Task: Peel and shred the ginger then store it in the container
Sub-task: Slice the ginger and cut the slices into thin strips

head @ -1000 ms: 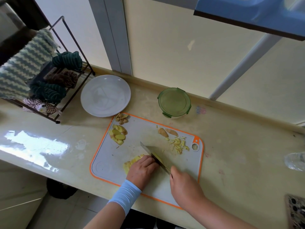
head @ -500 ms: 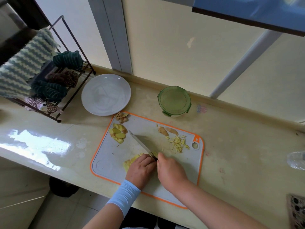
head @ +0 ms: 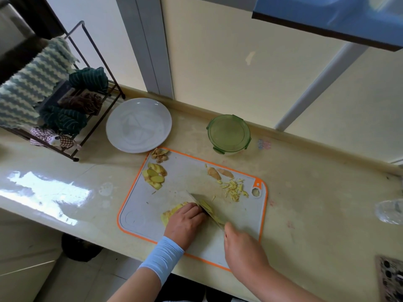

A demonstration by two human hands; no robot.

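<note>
- The left hand curls its fingers over a yellow ginger piece and holds it down on the cutting board.
- A light blue sleeve covers the left wrist.
- The right hand grips the knife. The handle is hidden inside the hand.
- The knife blade lies slanted, right next to the left fingers. Thin yellow bits of ginger lie along the blade.
- The cutting board is grey with an orange edge. It lies on the shiny yellow surface.
- A small pile of shredded ginger sits near the right end of the board, beside the hole in its corner.
- Two brown ginger bits lie just behind the shreds.
- A pile of ginger slices sits near the left edge of the board. Some brown peels lie at the back left corner.
- The round container has a green lid on it. It stands on the surface behind the board, near the wall.
- A white plate sits to the left of the container, just behind the board's corner.
- A dark metal rack with cloths hanging on it stands at the far left.
- A clear bottle shows at the right edge.
</note>
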